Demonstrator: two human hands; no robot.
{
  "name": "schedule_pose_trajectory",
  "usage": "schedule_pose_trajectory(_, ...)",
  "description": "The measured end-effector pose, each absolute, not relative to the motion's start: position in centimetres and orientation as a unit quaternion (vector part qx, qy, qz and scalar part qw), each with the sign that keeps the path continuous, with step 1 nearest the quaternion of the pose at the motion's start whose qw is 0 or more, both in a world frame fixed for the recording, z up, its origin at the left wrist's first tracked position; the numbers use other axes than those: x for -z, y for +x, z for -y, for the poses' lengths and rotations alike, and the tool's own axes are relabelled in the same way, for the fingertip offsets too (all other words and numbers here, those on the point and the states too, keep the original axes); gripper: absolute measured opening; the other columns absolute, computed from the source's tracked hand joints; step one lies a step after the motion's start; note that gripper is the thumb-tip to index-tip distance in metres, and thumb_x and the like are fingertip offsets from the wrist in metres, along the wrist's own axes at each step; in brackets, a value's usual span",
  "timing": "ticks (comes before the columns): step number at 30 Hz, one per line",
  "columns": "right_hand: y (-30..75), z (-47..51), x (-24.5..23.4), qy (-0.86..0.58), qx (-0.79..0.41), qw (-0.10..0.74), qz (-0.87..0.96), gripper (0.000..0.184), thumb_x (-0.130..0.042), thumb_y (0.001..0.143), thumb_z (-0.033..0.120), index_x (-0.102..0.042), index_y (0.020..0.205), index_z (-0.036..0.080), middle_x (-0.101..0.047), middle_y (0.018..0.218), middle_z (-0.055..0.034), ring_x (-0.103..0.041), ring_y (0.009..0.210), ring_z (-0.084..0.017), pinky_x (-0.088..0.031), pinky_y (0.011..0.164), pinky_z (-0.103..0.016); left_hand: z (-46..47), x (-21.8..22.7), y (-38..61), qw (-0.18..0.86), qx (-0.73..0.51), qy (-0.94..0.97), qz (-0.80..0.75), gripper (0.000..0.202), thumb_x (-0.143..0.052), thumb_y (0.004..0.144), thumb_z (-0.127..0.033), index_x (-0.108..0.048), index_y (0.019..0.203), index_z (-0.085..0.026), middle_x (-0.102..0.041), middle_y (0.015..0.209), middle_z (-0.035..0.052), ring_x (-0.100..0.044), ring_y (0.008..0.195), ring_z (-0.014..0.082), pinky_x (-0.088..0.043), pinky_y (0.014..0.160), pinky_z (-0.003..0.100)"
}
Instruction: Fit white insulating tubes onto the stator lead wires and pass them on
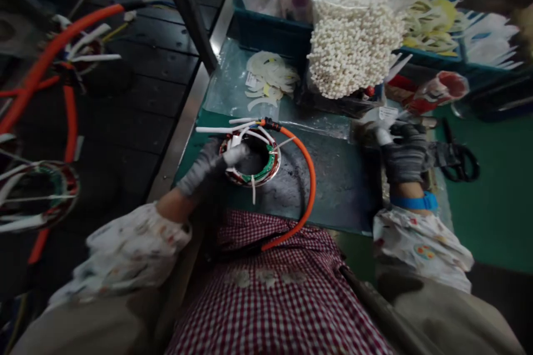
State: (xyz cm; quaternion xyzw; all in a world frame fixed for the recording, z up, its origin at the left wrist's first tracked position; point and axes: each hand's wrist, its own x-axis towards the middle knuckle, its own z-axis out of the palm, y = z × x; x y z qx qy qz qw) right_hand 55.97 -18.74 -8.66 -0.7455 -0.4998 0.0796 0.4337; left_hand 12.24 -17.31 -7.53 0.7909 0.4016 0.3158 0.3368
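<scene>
On the dark work mat lies a motor stator (272, 169), a ring with copper windings, a green inner edge, white sleeves and a white tie hanging at its front. An orange cable (311, 183) loops from its top down towards my lap. My left hand (208, 166), in a grey glove with whitish fingertips, grips the ring's left side, thumb over the rim. My right hand (403, 149), gloved alike, is over the clutter at the mat's right edge, fingers curled; what they hold is blurred. Beside it lie black-handled scissors (460, 163).
A bag of small white pieces (353, 38) leans on blue bins (266, 33) at the back. Pale curved strips (268, 77) lie on a plastic bag behind the stator. A red roll (441, 91) is at right. Another stator (37, 194) with orange cables is at far left.
</scene>
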Motion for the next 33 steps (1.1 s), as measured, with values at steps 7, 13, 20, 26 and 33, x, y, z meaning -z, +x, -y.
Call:
schedule_pose_trajectory(7, 44.7, 26.2, 2.4, -0.643, -0.137, 0.446, 0.607, 0.008, -0.070, 0.099, 0.029, -0.068, 0.092, 0.031, -0.076, 0.088, -0.0035, -0.075, 0.080, -0.025, -0.064, 0.083, -0.042, 15.8, 6.7, 13.3, 0.512, -0.419, 0.631, -0.406, 0.047, -0.073, 0.098, -0.045, -0.071, 0.139, -0.023, -0.076, 0.142, 0.0107, -0.074, 0.131, 0.0313, -0.060, 0.119, 0.053)
schedule_pose_trajectory(13, 35.2, 31.7, 6.8, -0.534, -0.307, 0.422, 0.666, 0.034, -0.071, 0.101, 0.028, -0.072, 0.135, 0.026, -0.087, 0.119, -0.0057, -0.086, 0.100, -0.026, -0.073, 0.091, -0.039, 18.9, 6.9, 12.9, 0.413, -0.434, 0.673, -0.433, 0.055, -0.078, 0.096, -0.051, -0.070, 0.143, -0.024, -0.075, 0.144, 0.0109, -0.071, 0.135, 0.0336, -0.059, 0.119, 0.051)
schedule_pose_trajectory(20, 36.9, 33.7, 5.4, -0.518, -0.298, 0.372, 0.710, 0.049, -0.077, 0.098, 0.020, -0.074, 0.145, 0.034, -0.086, 0.124, -0.0012, -0.084, 0.112, -0.026, -0.072, 0.098, -0.035, 24.0, 6.5, 12.9, 0.220, -0.457, 0.790, -0.345, 0.053, -0.058, 0.111, -0.052, -0.056, 0.163, -0.038, -0.067, 0.157, 0.0029, -0.057, 0.154, 0.0305, -0.041, 0.136, 0.051)
schedule_pose_trajectory(26, 36.5, 32.3, 3.1, -0.536, -0.235, 0.335, 0.738, 0.026, -0.078, 0.098, 0.032, -0.085, 0.123, 0.028, -0.088, 0.115, -0.0052, -0.084, 0.111, -0.029, -0.070, 0.104, -0.043, 24.9, 5.9, 12.7, 0.137, -0.409, 0.836, -0.339, 0.058, -0.050, 0.114, -0.055, -0.049, 0.167, -0.034, -0.065, 0.161, 0.0048, -0.053, 0.157, 0.0284, -0.039, 0.138, 0.049)
schedule_pose_trajectory(33, 36.7, 31.3, 2.2, -0.543, -0.217, 0.313, 0.748, 0.017, -0.072, 0.101, 0.033, -0.083, 0.108, 0.021, -0.088, 0.104, -0.0058, -0.086, 0.096, -0.025, -0.072, 0.089, -0.035, 24.7, 5.5, 12.3, 0.113, -0.351, 0.857, -0.359, 0.055, -0.044, 0.116, -0.052, -0.047, 0.167, -0.031, -0.064, 0.162, 0.0054, -0.050, 0.159, 0.0294, -0.041, 0.137, 0.052)
